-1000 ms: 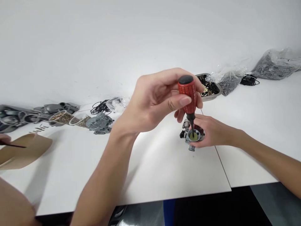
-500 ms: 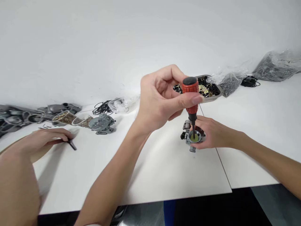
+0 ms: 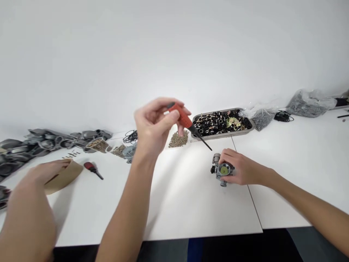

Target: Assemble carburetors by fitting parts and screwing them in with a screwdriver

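My left hand (image 3: 155, 123) grips a red-handled screwdriver (image 3: 183, 115) in the air, its dark shaft slanting down to the right. The tip hangs free, apart from the carburetor (image 3: 217, 170). Around that small grey carburetor on the white table, my right hand (image 3: 240, 167) is closed from the right side. Its round bore faces up, and inside lies a yellow-green disc (image 3: 224, 170) with a small dark spot at its middle.
A metal tray (image 3: 218, 135) of black and brass parts stands behind, beside a pile of small screws (image 3: 178, 139). At left, a co-worker's hand (image 3: 49, 171) holds brown cardboard near another screwdriver (image 3: 93, 169). Grey carburetor bodies (image 3: 49, 143) and plastic bags (image 3: 308, 103) line the wall.
My left hand has lifted the screwdriver out of the carburetor's bore and moved left, tilting it. The co-worker's hand has let go of its screwdriver and holds cardboard. The view has shifted.
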`<action>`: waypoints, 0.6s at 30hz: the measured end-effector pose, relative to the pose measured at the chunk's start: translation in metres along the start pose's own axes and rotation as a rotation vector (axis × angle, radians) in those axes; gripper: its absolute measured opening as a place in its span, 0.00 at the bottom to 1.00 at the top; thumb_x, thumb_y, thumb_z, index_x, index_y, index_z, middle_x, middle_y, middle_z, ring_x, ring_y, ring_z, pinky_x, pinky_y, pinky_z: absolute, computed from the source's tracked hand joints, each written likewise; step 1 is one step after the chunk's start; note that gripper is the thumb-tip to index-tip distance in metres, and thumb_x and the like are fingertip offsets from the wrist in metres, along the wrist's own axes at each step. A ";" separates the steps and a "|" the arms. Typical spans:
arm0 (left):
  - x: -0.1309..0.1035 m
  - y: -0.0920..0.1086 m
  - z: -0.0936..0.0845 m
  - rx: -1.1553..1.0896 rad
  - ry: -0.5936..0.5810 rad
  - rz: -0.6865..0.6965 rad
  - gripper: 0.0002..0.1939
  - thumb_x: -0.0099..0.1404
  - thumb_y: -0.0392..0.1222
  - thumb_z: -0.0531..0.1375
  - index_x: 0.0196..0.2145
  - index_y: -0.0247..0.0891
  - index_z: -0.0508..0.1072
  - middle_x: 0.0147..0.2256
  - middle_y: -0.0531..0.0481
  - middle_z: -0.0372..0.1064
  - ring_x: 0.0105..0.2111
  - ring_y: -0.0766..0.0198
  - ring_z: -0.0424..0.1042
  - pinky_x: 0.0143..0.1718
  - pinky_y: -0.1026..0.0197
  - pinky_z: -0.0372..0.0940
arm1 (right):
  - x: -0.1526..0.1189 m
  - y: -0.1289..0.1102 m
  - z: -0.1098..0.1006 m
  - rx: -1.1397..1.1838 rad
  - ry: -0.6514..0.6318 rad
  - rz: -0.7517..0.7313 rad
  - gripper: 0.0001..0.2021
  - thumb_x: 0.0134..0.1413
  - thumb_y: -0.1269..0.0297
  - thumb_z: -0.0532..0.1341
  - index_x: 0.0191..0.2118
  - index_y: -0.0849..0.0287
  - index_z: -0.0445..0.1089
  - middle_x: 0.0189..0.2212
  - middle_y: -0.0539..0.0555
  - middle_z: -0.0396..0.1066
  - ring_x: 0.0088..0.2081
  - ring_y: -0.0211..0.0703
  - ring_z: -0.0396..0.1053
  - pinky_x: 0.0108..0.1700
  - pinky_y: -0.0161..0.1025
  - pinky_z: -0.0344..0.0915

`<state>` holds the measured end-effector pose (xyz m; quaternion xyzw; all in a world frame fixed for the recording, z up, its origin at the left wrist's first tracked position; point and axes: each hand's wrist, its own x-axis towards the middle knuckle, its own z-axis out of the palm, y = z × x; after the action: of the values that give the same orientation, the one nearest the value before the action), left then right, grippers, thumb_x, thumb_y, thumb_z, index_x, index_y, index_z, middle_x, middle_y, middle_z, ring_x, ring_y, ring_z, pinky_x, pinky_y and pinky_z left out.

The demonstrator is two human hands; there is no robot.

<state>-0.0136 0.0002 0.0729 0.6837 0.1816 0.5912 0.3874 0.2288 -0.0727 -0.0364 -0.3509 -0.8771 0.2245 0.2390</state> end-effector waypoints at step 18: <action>-0.095 -0.085 0.012 0.710 -0.042 -0.410 0.04 0.54 0.34 0.60 0.31 0.38 0.72 0.34 0.46 0.70 0.38 0.55 0.70 0.47 0.48 0.66 | -0.147 0.045 -0.105 -0.262 0.118 0.528 0.16 0.63 0.59 0.52 0.52 0.55 0.68 0.49 0.60 0.64 0.32 0.39 0.67 0.38 0.39 0.67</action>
<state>-0.0070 -0.0166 -0.0541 0.7365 0.4989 0.3884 0.2406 0.4058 -0.1260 -0.0175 -0.6072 -0.7617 0.1428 0.1753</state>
